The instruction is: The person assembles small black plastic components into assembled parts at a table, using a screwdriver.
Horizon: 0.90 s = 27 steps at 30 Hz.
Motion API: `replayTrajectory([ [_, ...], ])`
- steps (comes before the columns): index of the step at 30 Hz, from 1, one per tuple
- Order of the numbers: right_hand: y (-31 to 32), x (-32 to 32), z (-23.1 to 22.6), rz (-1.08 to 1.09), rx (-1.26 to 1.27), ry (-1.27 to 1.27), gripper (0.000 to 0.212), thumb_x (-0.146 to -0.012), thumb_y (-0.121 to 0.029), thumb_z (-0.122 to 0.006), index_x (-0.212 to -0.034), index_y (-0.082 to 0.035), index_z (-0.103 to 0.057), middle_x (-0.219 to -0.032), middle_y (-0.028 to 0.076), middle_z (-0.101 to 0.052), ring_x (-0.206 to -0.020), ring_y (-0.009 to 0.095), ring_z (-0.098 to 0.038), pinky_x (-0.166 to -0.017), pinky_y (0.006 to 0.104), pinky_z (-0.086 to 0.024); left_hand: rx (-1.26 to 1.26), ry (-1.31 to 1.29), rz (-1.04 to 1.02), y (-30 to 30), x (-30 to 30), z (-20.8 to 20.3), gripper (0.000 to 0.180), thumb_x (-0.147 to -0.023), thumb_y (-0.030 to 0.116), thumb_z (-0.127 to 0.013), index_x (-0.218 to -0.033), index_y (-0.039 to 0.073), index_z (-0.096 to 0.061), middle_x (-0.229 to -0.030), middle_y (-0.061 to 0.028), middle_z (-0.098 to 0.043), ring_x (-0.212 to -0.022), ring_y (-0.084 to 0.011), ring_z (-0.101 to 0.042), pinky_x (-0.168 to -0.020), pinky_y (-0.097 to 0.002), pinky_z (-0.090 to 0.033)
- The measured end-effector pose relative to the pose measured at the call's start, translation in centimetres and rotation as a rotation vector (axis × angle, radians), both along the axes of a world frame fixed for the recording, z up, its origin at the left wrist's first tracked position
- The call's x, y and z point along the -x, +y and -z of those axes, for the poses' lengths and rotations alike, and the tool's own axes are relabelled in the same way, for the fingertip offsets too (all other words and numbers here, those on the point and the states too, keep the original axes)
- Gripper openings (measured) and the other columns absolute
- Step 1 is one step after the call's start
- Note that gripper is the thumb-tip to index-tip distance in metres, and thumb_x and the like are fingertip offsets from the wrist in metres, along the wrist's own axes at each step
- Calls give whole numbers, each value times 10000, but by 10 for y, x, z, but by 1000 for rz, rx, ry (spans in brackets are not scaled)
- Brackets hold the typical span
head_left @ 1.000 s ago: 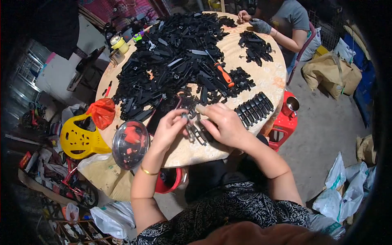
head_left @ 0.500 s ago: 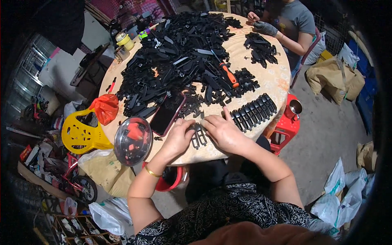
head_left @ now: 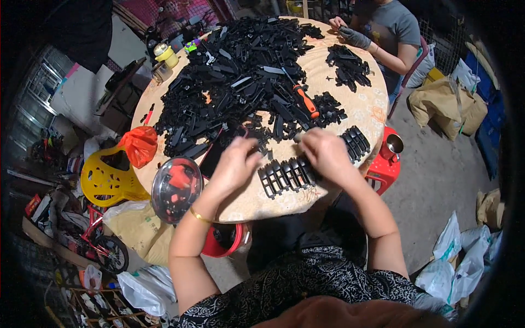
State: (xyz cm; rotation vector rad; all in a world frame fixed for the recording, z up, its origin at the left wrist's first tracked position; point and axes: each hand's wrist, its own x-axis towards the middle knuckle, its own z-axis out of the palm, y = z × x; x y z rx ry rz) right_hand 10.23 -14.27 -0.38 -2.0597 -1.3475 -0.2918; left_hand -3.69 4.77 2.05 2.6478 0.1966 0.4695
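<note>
A row of black plastic clip-like parts (head_left: 287,176) lies near the table's front edge. My left hand (head_left: 235,164) hovers at the row's left end, over the phone (head_left: 214,159); its fingers are bent, with thumb and forefinger apart and nothing visible between them. Above the row's right end is my right hand (head_left: 328,156), fingertips drawn together; whatever they hold, if anything, is too small to make out. To its right, more of the same parts (head_left: 356,143) stand side by side, partly covered by that hand. A large heap of loose black parts (head_left: 229,82) spreads behind both hands.
An orange-handled screwdriver (head_left: 307,103) lies on the heap's right edge. A clear-lidded bowl of red pieces (head_left: 178,188) and a red bag (head_left: 140,146) sit at the left. Across the table, a gloved co-worker (head_left: 391,33) handles a part beside a smaller pile (head_left: 349,66).
Several parts from the right-hand row have shifted left beside the two at the left, leaving a shorter group at the right. My right hand has moved right; my left hand has lifted off the parts.
</note>
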Motion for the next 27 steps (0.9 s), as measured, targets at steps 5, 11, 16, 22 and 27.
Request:
replayTrajectory([
  [5, 13, -39, 8, 75, 139, -49, 149, -733, -94, -531, -811, -71, -657, -728, 149, -605, -720, 309, -612, -626, 411, -485, -187, -45, -235, 34, -52, -2, 245, -763, 158, -612, -956, 7, -615, -898, -186, -580, -870, -338, -563, -768, -396, -450],
  [11, 27, -44, 20, 117, 283, -78, 164, -726, -64, -498, -780, -80, -652, -746, 145, -627, -717, 307, -627, -636, 414, -505, -580, -92, -447, 49, -96, 31, 112, -746, 96, -549, -792, 10, -604, -865, -129, -529, -818, -303, -530, -682, -400, -481],
  [16, 20, -51, 16, 68, 274, -7, 101, -688, -84, -559, -754, -63, -632, -746, 156, -624, -728, 315, -621, -660, 416, -498, -593, -165, -426, 46, -98, 25, 109, -734, 92, -553, -802, 17, -595, -873, -128, -527, -855, -303, -507, -697, -410, -444],
  [22, 16, -53, 12, 83, 251, 7, 108, -672, -93, -603, -770, -76, -646, -761, 141, -625, -757, 298, -617, -675, 399, -495, -39, -489, -341, 34, -82, 6, 226, -825, 155, -566, -968, -18, -532, -857, -168, -587, -796, -296, -578, -713, -351, -458],
  [27, 16, -62, 4, 21, 150, 58, 151, -664, -106, -619, -805, -100, -671, -787, 129, -633, -755, 300, -613, -670, 398, -491, 770, -478, -146, 30, -72, 26, 215, -876, 190, -546, -991, 10, -521, -728, -21, -523, -549, -77, -499, -484, -232, -410],
])
